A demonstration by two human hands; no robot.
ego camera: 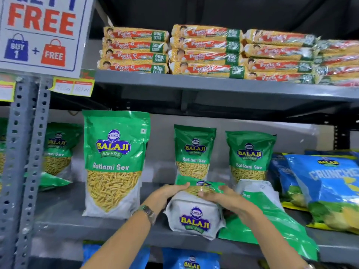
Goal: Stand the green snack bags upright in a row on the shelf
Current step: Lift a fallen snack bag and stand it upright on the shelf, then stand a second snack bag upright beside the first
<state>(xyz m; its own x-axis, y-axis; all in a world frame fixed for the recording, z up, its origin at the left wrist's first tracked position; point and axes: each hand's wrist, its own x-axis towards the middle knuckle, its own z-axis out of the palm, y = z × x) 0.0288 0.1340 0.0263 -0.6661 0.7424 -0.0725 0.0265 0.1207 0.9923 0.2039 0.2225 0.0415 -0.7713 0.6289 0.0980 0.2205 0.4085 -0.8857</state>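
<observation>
A green Balaji snack bag [195, 218] lies tipped back on the grey shelf [64, 214], its white bottom facing me. My left hand [165, 195] grips its left side and my right hand [221, 199] grips its right side. Three green bags stand upright on the same shelf: a large one [114, 162] at the left front, and two [194, 150] [249, 154] further back behind my hands. Another green bag [272, 218] lies flat at the right, partly under my right arm.
Blue Balaji snack bags [326, 187] lean at the shelf's right end. More green bags [58, 148] stand past the perforated metal upright [25, 152] on the left. Stacked Parle-G packets [206, 51] fill the shelf above. A promotion sign [40, 33] hangs top left.
</observation>
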